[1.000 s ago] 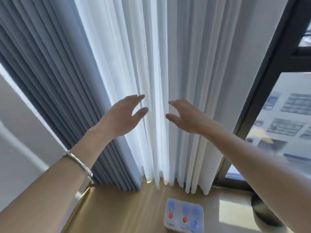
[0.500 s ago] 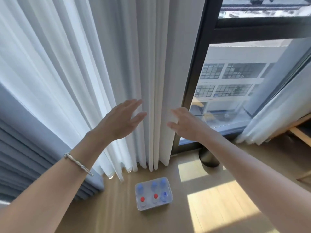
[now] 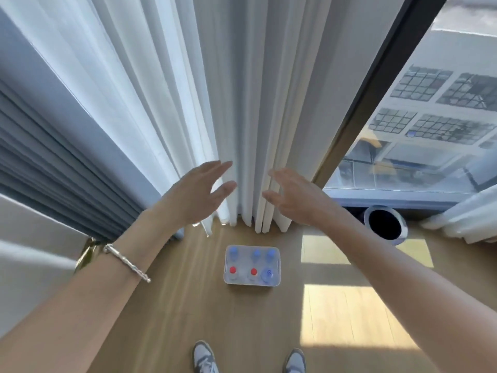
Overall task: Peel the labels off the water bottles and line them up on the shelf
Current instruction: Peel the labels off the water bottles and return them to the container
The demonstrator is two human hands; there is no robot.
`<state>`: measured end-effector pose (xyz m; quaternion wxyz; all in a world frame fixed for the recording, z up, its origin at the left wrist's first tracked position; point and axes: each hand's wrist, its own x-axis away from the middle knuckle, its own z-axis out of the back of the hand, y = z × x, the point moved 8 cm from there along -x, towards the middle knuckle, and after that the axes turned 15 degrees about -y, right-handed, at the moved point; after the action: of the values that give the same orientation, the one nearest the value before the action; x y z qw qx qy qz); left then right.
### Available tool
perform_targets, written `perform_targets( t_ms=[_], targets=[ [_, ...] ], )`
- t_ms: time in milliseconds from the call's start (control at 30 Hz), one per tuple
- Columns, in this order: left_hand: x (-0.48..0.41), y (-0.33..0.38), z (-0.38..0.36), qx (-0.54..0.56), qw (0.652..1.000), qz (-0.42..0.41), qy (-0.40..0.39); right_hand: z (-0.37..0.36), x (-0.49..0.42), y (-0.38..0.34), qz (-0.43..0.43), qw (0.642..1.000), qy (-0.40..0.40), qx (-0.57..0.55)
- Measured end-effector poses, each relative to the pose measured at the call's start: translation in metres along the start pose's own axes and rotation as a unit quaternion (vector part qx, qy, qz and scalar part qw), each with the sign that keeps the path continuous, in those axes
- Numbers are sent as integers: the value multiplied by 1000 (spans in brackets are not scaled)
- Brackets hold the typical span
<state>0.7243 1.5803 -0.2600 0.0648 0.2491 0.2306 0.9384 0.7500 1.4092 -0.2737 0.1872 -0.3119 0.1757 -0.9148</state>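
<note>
— Where are the clear water bottles (image 3: 254, 271)?

— All six stand upright in the clear rectangular plastic box (image 3: 251, 284) on the light wooden floor (image 3: 188, 305). Three blue caps are in the box's far row, two red and one blue in its near row.

— And the hands?

— Both are released, fingers straight, grasping nothing. The left hand (image 3: 196, 195) hovers up and left of the box, and the right hand (image 3: 293, 196) up and right of it. Both are well apart from the bottles.

— Anything else?

— A white pleated curtain (image 3: 242, 103) hangs just behind the box. A round dark-mouthed metal bin (image 3: 386, 224) stands behind and right of it. Two grey sneakers (image 3: 204, 358) stand on its near side. A thin silver bracelet (image 3: 126, 262) circles the left wrist.
</note>
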Motion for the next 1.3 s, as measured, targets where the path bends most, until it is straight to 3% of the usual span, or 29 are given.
perform_targets(
  t_ms=[300,567,733,1067,1167,1300],
  targets=[
    [-100,-113,-164,73,993,57,-74,-170,-134,100,-33,996,-74,-29],
    [-175,-228,-355,109,981,79,-143,-363,-245,181,-54,990,-131,-16],
    [-220,-284,-443,125,978,80,-147,-449,-303,221,-61,988,-140,-14],
    [-303,-356,-495,53,988,63,-132,-486,-394,247,-5,995,-63,74],
    [-315,-360,-500,41,992,59,-104,-486,-404,251,6,997,-30,74],
    [-316,-341,-521,37,988,41,-144,-487,-403,250,10,997,-40,68]
  ],
)
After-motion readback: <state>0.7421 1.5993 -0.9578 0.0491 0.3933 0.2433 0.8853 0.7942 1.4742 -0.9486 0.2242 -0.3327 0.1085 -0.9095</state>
